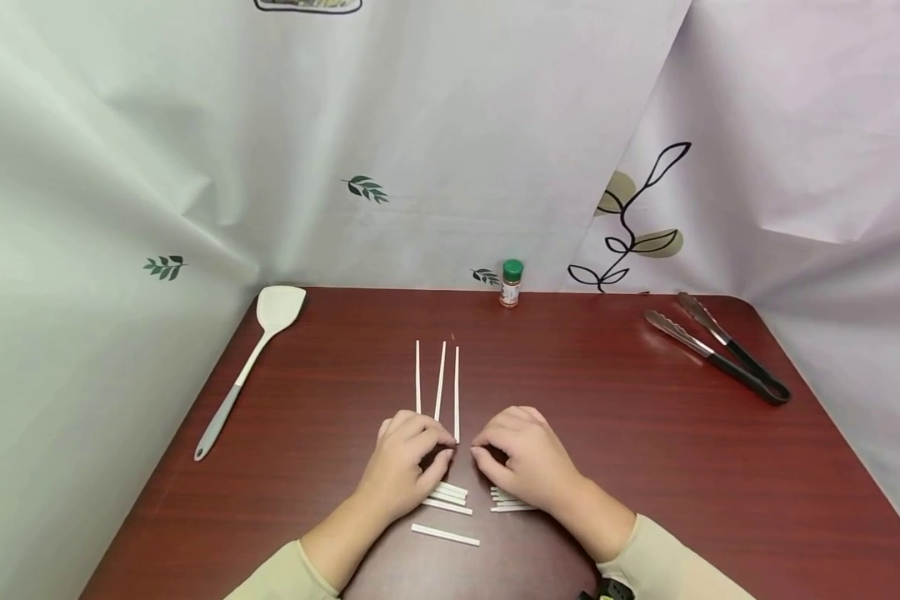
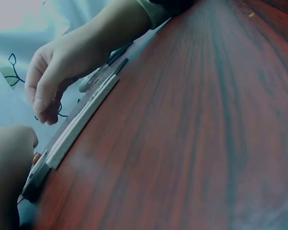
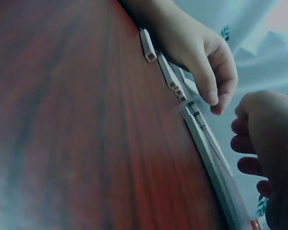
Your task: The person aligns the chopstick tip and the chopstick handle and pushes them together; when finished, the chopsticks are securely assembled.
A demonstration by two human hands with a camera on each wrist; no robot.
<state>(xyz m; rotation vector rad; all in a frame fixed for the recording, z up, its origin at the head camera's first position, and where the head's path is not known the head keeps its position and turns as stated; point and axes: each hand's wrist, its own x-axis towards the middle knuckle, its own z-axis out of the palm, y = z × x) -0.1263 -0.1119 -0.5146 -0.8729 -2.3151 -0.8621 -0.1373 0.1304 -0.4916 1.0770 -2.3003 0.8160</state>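
Observation:
Beside the near end of a long thin white stick [image 1: 457, 396], my left hand [image 1: 407, 462] hovers with its fingers loosely bent. Two more upright sticks, one of them a slanted stick [image 1: 440, 379], run away behind it. Several white sticks [image 1: 450, 506] lie partly under that hand, and a single stick [image 1: 446, 535] lies nearer me. My right hand [image 1: 527, 457] faces the left, fingers bent, above another group of white sticks [image 1: 506, 505]. Nothing shows between the fingers of either hand. Square ends with darker middles appear on the sticks [image 3: 173, 79] in the right wrist view.
A white spatula [image 1: 251, 358] with a grey handle lies at the left. At the back edge stands a green-capped spice jar [image 1: 510, 285]. Black-handled metal tongs [image 1: 720, 350] lie spread at the right. White curtains [image 1: 435, 125] enclose the dark red table [image 1: 585, 367].

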